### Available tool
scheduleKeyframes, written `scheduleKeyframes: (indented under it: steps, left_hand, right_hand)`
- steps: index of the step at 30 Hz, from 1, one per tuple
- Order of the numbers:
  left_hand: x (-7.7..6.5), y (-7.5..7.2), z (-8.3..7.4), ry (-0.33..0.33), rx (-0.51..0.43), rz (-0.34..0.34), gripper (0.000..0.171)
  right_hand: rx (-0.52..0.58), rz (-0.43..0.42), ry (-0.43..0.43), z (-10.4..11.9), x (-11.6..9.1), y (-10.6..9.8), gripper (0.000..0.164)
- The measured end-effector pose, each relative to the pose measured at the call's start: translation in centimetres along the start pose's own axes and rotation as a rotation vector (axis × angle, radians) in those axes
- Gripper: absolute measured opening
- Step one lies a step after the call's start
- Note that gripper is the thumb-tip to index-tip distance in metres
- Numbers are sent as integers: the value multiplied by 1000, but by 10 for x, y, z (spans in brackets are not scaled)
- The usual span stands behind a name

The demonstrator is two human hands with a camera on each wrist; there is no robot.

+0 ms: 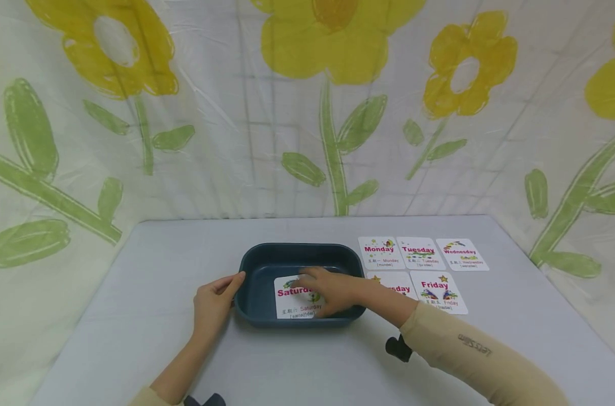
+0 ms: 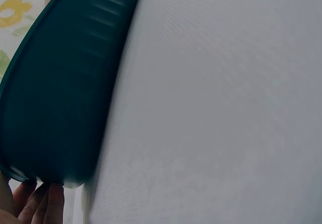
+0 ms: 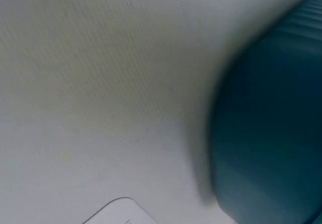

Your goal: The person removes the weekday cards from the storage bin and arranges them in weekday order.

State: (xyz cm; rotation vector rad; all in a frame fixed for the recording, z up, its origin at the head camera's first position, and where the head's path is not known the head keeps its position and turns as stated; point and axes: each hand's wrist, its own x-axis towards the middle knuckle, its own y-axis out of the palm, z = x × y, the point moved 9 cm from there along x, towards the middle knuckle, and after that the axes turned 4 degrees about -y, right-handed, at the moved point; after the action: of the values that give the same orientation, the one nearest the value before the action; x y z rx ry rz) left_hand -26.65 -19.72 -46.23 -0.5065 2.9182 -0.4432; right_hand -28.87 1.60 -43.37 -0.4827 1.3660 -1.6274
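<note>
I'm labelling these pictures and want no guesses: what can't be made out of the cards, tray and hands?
Head: the right side of the Saturday card, behind the right hand; whether it grips the card is unclear.
Head: the lower part of the card left of Friday, behind the right forearm.
Left wrist: the inside of the tray, behind its own side.
Right wrist: a card's word, cut off by the bottom edge.

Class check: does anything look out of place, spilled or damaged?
Nothing stands out. The Monday card, Tuesday card and Wednesday card form a row, with the Friday card nearer the person; the right forearm partly hides the neighbouring card. The Saturday card is in the tray beneath the right hand, and the left hand grips the tray.
</note>
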Motion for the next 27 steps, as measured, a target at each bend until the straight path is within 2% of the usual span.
scheduleKeyframes:
  steps: [8,20,27]
  left_hand:
    - [1,0,2,-4,8,-2,53]
    - [2,0,3,-2,14,-8,54]
    - [2,1,3,-8,22,-11,51]
  right_hand:
    - [12,17,40,-11,8,8,72]
    - [28,-18,-21,-9,12,5,69]
    - [8,-29,-17,-10,12,4,69]
